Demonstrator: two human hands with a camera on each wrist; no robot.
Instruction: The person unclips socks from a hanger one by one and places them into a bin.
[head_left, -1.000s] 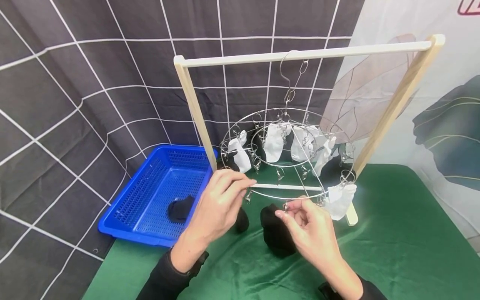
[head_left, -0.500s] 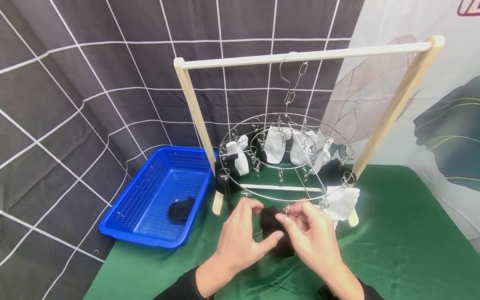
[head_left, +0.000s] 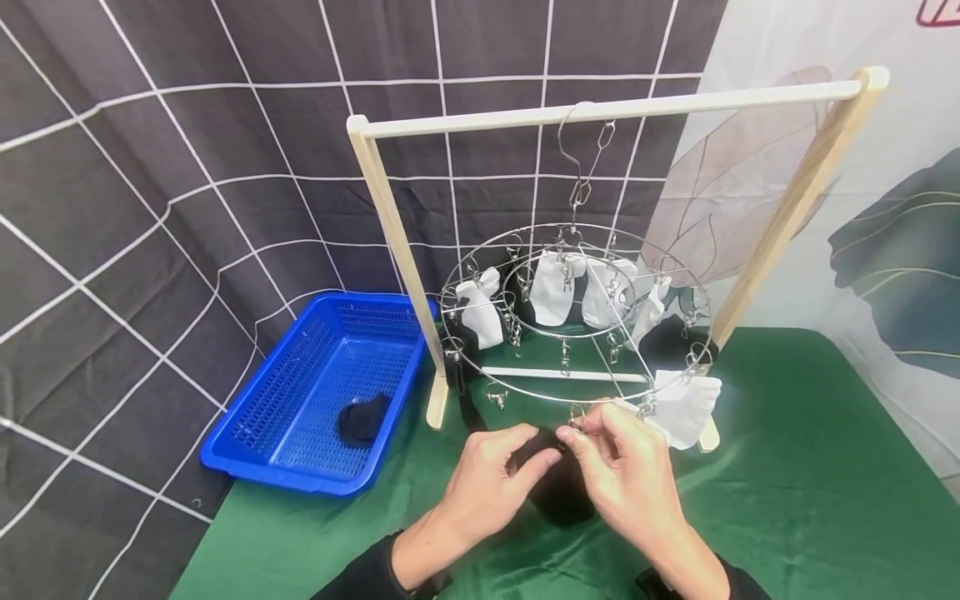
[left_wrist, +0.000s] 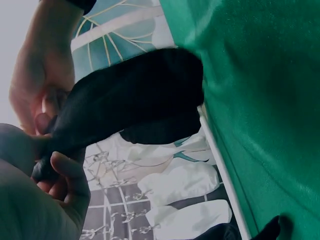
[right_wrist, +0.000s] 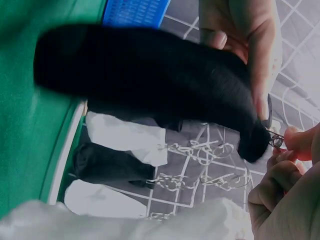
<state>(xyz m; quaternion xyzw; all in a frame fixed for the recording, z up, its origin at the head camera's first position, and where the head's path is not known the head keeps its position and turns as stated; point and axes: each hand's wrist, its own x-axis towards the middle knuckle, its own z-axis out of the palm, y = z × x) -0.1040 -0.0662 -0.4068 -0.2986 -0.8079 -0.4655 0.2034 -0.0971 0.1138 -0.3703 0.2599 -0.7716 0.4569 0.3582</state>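
A black sock (right_wrist: 150, 75) hangs by its opening from my left hand (head_left: 483, 475), which pinches it between thumb and fingers. My right hand (head_left: 626, 458) pinches a small metal clip (right_wrist: 276, 141) on the front rim of the round wire sock hanger (head_left: 536, 398). The clip is right at the sock's top edge, and the fingertips of both hands nearly meet there. In the left wrist view, the sock's toe (left_wrist: 182, 75) stretches away from my fingers, close to the green cloth. White socks (head_left: 553, 287) and black socks are clipped around the hanger.
The hanger hooks onto a white rail (head_left: 615, 108) between wooden posts (head_left: 390, 225). A blue basket (head_left: 258, 421) at left holds one black sock (head_left: 363, 419). Bare clips (head_left: 497, 398) dangle from the rings. Green cloth (head_left: 810, 467) covers the table.
My left hand has left the hanger's left rim, moved right and down, and now pinches the black sock, bringing its top to the clip. My right hand keeps its hold on the clip.
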